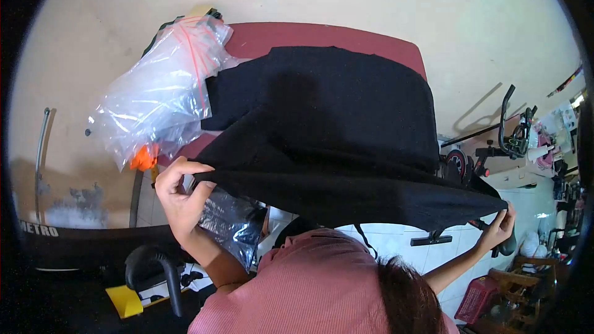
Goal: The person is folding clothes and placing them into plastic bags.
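Note:
A large piece of black fabric [352,116] is draped over a dark red table [325,35], its near edge raised and stretched out in front of me. My left hand [183,195] pinches one corner of that edge between thumb and finger. Far to the right, my right hand [502,222] grips the opposite corner. Between the two hands the edge sags slightly, and folds run across the cloth. Its far part lies flat on the tabletop, with a head-shaped shadow on it.
Clear zip-seal plastic bags [158,83] are piled on the table's left side, above an orange item [145,157]. Black plastic wrapping [232,222] lies below my left hand. An exercise bike [482,157] stands at the right, and a red plastic basket [477,299] sits lower right.

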Demonstrator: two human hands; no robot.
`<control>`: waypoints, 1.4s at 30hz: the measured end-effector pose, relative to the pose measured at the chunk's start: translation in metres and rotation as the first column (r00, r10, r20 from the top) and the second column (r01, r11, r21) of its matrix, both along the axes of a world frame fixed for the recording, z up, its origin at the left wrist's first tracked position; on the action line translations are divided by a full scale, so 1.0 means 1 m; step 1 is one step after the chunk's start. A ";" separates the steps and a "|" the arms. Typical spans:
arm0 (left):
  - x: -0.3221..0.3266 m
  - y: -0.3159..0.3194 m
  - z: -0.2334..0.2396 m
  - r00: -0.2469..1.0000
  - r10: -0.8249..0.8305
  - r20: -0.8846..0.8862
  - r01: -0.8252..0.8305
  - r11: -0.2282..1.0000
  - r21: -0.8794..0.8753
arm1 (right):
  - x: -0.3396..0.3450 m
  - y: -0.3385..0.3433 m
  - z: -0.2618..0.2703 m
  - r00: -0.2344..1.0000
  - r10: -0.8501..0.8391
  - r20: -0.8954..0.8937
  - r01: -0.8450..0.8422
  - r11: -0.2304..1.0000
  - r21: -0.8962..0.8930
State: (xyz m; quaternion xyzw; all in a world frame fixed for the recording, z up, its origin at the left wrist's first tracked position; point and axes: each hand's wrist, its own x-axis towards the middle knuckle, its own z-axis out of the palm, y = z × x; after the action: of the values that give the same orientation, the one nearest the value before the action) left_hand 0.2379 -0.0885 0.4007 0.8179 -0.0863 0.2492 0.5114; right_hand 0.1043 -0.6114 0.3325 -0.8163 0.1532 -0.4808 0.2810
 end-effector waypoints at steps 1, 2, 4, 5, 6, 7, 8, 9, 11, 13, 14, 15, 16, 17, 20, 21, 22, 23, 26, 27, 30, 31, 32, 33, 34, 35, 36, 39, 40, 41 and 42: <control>-0.010 0.000 0.000 1.000 0.007 0.003 -0.007 1.000 -0.027 | -0.006 0.006 0.001 1.000 0.001 0.000 -0.001 1.000 0.005; -0.021 0.002 -0.001 1.000 0.006 0.003 -0.006 1.000 -0.022 | -0.013 0.015 0.003 0.999 0.044 -0.007 -0.043 0.996 0.074; -0.045 0.013 -0.004 0.998 0.057 -0.010 -0.057 0.998 0.001 | -0.030 0.021 0.004 0.994 0.107 -0.032 -0.102 0.985 0.137; -0.056 0.018 -0.004 0.999 0.053 -0.010 -0.053 0.999 0.000 | -0.048 0.015 -0.003 0.984 0.168 -0.058 -0.144 0.945 0.294; -0.069 0.023 -0.004 0.997 0.078 -0.006 -0.078 0.997 0.023 | -0.058 0.018 -0.001 0.983 0.172 -0.063 -0.149 0.953 0.264; -0.082 0.030 -0.004 0.994 0.105 0.001 -0.105 0.993 0.047 | -0.066 0.023 0.003 0.982 0.177 -0.068 -0.157 0.959 0.235; -0.094 0.039 -0.009 0.993 0.115 -0.001 -0.115 0.993 0.031 | -0.077 0.026 0.008 0.983 0.170 -0.064 -0.151 0.960 0.235; -0.105 0.046 -0.010 0.991 0.129 -0.024 -0.128 0.991 0.031 | -0.089 0.030 0.016 0.971 0.215 -0.107 -0.178 0.943 0.281; -0.123 0.057 -0.010 0.988 0.143 -0.056 -0.137 0.985 0.106 | -0.103 0.038 0.027 0.954 0.261 -0.145 -0.201 0.920 0.335; -0.136 0.068 -0.012 0.976 0.138 -0.167 -0.119 0.985 0.121 | -0.111 0.045 0.037 0.914 0.336 -0.226 -0.281 0.928 0.244; -0.140 0.072 -0.012 0.967 0.135 -0.217 -0.103 0.983 0.153 | -0.115 0.047 0.041 0.902 0.351 -0.251 -0.278 0.918 0.283; -0.143 0.075 -0.013 0.954 0.134 -0.268 -0.086 0.979 0.183 | -0.118 0.051 0.044 0.905 0.344 -0.250 -0.271 0.920 0.284; -0.145 0.076 -0.012 0.955 0.127 -0.268 -0.079 0.980 0.183 | -0.119 0.055 0.046 0.905 0.329 -0.269 -0.251 0.925 0.285; -0.146 0.077 -0.012 0.935 0.159 -0.316 -0.104 0.977 0.185 | -0.119 0.057 0.048 0.905 0.314 -0.288 -0.232 0.930 0.285; -0.136 0.074 -0.010 0.929 0.161 -0.334 -0.103 0.977 0.186 | -0.122 0.054 0.052 0.897 0.296 -0.329 -0.217 0.942 0.254; -0.132 0.072 -0.010 0.940 0.150 -0.307 -0.093 0.977 0.194 | -0.122 0.054 0.053 0.897 0.277 -0.344 -0.194 0.947 0.256; -0.126 0.072 -0.011 0.959 0.104 -0.265 -0.059 0.983 0.172 | -0.117 0.057 0.056 0.904 0.263 -0.337 -0.196 0.955 0.221; -0.119 0.072 -0.011 0.960 0.093 -0.265 -0.049 0.984 0.171 | -0.112 0.057 0.056 0.907 0.253 -0.337 -0.185 0.958 0.219; -0.107 0.081 0.001 0.957 0.052 -0.287 0.014 0.975 0.223 | -0.101 0.056 0.060 0.938 0.166 -0.303 -0.133 0.983 0.126; -0.094 0.080 -0.003 0.958 0.039 -0.285 0.025 0.976 0.218 | -0.096 0.057 0.058 0.941 0.154 -0.302 -0.123 0.985 0.120; -0.059 0.074 -0.004 0.989 0.075 -0.126 -0.050 0.980 0.193 | -0.083 0.057 0.055 0.960 0.037 -0.276 0.013 0.984 0.177; -0.048 0.074 -0.005 0.990 0.067 -0.122 -0.042 0.980 0.192 | -0.076 0.057 0.053 0.962 0.028 -0.272 0.021 0.984 0.176; -0.035 0.073 -0.008 0.999 0.047 -0.006 -0.045 0.974 0.223 | -0.066 0.056 0.051 0.976 -0.070 -0.207 0.084 0.995 0.060; -0.024 0.073 -0.012 0.994 0.027 0.107 -0.054 0.965 0.256 | -0.057 0.055 0.049 0.979 -0.157 -0.133 0.152 0.987 -0.049; -0.013 0.072 -0.019 0.986 0.038 0.162 -0.079 0.964 0.255 | -0.046 0.059 0.051 0.979 -0.182 -0.093 0.167 0.974 -0.150; 0.000 0.066 -0.026 0.986 0.033 0.166 -0.075 0.963 0.257 | -0.038 0.059 0.049 0.978 -0.187 -0.090 0.173 0.974 -0.147; 0.014 0.055 -0.034 0.944 0.144 0.297 -0.190 0.973 0.130 | -0.028 0.059 0.045 0.986 -0.166 0.016 0.166 0.978 -0.123; 0.046 0.037 -0.051 0.833 0.346 0.431 -0.348 0.934 -0.078 | -0.012 0.046 0.025 0.977 -0.131 0.169 0.141 0.989 -0.051; 0.053 0.046 -0.060 0.875 0.261 0.407 -0.196 0.961 -0.194 | -0.010 0.037 0.016 0.967 -0.094 0.236 0.080 0.994 0.068; 0.061 0.054 -0.064 0.904 0.168 0.393 -0.041 0.950 -0.310 | -0.008 0.032 0.010 0.950 -0.065 0.306 0.009 0.984 0.181; 0.071 0.053 -0.061 0.916 0.071 0.396 0.058 0.951 -0.305 | 0.008 0.043 0.015 0.920 -0.117 0.375 -0.009 0.948 0.317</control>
State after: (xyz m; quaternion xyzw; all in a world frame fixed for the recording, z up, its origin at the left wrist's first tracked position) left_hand 0.3084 -0.0357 0.3399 0.6589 -0.1466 0.4241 0.6037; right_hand 0.1124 -0.5684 0.3474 -0.6451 0.1912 -0.6103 0.4181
